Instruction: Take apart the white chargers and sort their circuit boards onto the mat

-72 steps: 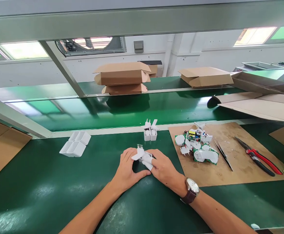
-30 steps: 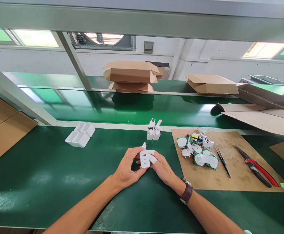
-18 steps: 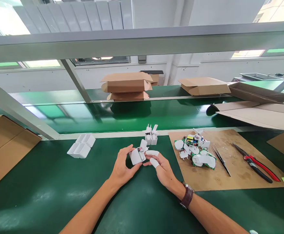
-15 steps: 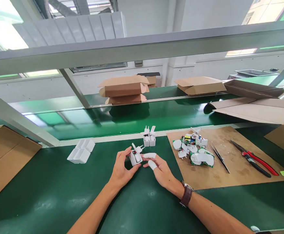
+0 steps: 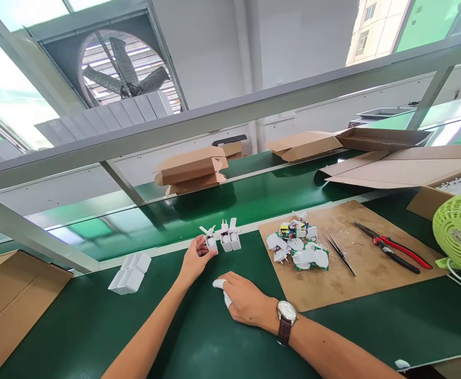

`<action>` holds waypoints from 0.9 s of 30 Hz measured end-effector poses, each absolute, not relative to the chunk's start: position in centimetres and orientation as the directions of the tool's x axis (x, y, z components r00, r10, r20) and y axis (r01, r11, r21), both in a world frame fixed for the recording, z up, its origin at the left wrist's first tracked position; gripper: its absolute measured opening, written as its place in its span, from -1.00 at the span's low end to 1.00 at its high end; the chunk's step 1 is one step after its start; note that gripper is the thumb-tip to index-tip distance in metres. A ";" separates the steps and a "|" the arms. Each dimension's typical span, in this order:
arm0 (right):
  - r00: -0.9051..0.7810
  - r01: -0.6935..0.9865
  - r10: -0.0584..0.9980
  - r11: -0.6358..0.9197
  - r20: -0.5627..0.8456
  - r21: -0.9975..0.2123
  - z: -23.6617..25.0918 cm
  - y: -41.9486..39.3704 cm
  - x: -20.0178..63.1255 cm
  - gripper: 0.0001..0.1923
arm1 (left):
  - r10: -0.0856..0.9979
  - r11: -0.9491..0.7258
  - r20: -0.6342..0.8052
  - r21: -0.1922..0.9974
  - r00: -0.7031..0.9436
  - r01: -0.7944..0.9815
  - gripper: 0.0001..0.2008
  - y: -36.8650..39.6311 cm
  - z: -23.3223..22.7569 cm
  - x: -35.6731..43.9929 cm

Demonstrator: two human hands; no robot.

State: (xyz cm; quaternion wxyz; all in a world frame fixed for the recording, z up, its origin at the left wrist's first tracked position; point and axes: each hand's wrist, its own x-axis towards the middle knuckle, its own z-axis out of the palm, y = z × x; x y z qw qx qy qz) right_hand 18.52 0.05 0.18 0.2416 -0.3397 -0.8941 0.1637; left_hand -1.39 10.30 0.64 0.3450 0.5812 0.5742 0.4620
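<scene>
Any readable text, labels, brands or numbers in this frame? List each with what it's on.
None can be read.
Wristwatch dial: too small to read.
Circuit boards on the brown mat: any markings are blurred.
White charger in the left hand: no print visible.
Cardboard boxes: plain.

No text, label, brand, number or sign can be read anywhere.

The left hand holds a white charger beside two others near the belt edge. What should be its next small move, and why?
Probably set it down and let go: the left hand holds the white charger upright, just left of the two standing chargers, so it would join their row. The right hand rests empty on the green mat.
</scene>
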 end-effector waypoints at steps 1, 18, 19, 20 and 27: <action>-0.656 0.529 0.683 0.720 0.321 -0.450 0.3 0.1 18.5 -0.49 | 0.988 -0.111 0.143 0.932 -0.067 0.346 -0.33 10.6 0.5 -0.9; -0.673 0.458 0.606 0.792 0.424 -0.403 -0.4 -0.3 18.4 -0.52 | 0.808 0.001 0.530 0.436 -0.258 0.900 -0.61 3.6 5.8 -15.8; -0.667 0.455 0.604 0.794 0.436 -0.404 -0.5 -0.3 18.4 -0.53 | 0.788 0.034 0.551 0.408 -0.276 0.912 -0.66 3.0 5.9 -16.9; -0.662 0.450 0.601 0.796 0.448 -0.404 -0.6 -0.2 18.3 -0.53 | 0.775 0.058 0.565 0.385 -0.285 0.921 -0.71 2.4 5.8 -17.8; -0.670 0.441 0.597 0.798 0.441 -0.410 -0.6 0.2 18.3 -0.57 | 0.787 -0.145 0.614 0.287 -0.066 0.947 -0.74 0.7 3.7 -16.1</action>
